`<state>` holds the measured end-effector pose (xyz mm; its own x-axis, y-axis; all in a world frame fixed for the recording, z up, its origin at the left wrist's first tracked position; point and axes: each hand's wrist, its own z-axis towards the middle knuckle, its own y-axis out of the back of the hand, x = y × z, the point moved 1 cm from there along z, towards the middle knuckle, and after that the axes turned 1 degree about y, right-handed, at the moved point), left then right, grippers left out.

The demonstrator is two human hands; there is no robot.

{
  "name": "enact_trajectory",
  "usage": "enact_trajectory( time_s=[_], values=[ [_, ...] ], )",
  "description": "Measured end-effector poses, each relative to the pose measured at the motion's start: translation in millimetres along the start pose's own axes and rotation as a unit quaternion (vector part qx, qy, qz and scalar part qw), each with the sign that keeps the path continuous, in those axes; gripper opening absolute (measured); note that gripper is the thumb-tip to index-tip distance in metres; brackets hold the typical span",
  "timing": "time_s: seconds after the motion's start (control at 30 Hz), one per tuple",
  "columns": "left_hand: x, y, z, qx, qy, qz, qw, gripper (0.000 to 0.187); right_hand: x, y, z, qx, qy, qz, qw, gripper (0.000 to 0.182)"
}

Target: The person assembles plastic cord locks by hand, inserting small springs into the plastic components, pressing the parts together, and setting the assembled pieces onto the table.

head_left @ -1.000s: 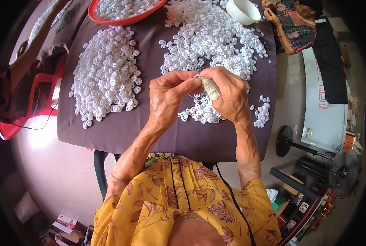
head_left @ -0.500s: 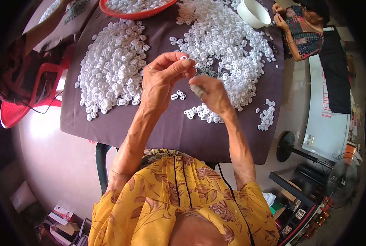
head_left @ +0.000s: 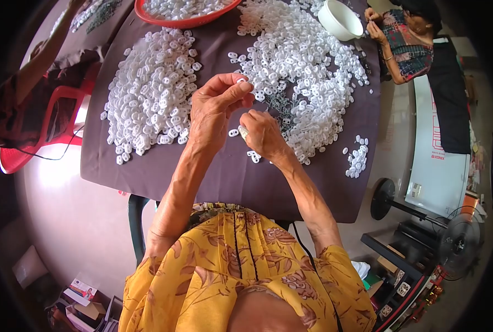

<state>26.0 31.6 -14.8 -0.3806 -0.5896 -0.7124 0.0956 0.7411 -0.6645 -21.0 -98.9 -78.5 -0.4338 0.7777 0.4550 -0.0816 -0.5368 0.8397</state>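
On my head view, the left hand (head_left: 209,113) pinches a small white piece (head_left: 241,81) between thumb and fingertips, above the brown cloth (head_left: 224,180) between the left pile (head_left: 152,91) and the larger right pile (head_left: 318,77) of similar pieces. Just below it I see the right hand (head_left: 264,134) with its fingers curled in and a pale wrap (head_left: 243,131) on one, though I cannot tell whether they grip anything; the dark slender bits (head_left: 282,106) beyond it look like metal, as far as I can make out.
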Motion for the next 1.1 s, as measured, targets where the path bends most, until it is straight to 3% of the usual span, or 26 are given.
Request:
enact_trajectory(
  time_s=[0.27,0.37,0.43,0.6,0.67,0.73,0.77,0.8,0.87,1.1],
  values=[
    [-3.1,4.7,2.4,-0.011,-0.003,0.008,1.000,0.011,-15.2,10.2,1.7,-0.036,-0.040,0.033,0.998,0.004],
    [-3.2,5.1,3.1,-0.020,-0.003,0.003,1.000,0.011,-3.4,10.2,4.7,-0.008,-0.014,0.038,0.999,0.001],
    [-2.3,5.2,2.6,-0.025,-0.003,0.014,1.000,0.011,8.2,3.8,4.8,0.062,0.027,-0.026,0.997,0.009],
    [-4.8,4.2,0.7,-0.019,-0.013,0.015,1.000,0.011,11.0,-5.4,-2.1,0.064,0.050,-0.042,0.996,0.006],
    [-7.1,4.4,1.7,-0.019,-0.018,0.012,1.000,0.011,7.8,-2.2,-1.6,0.041,0.052,0.042,0.997,0.009],
    [-7.2,6.0,1.3,-0.013,-0.023,0.017,1.000,0.010,9.8,33.8,7.0,0.041,-0.164,0.292,0.941,0.003],
    [-6.5,4.8,0.2,-0.011,-0.021,0.017,1.000,0.010,7.0,51.1,11.6,0.029,-0.225,0.337,0.914,0.005],
    [-6.5,2.0,0.2,-0.007,-0.020,0.007,1.000,0.012,2.4,63.1,14.3,-0.017,-0.239,0.441,0.865,0.011],
    [-6.7,-7.6,0.1,0.006,-0.019,-0.004,1.000,0.014,6.2,87.1,23.7,-0.090,-0.246,0.473,0.841,0.017],
    [-2.8,-40.9,-8.0,0.053,0.014,-0.014,0.998,0.014,18.7,126.5,31.4,-0.154,-0.187,0.486,0.840,0.023]
  ],
)
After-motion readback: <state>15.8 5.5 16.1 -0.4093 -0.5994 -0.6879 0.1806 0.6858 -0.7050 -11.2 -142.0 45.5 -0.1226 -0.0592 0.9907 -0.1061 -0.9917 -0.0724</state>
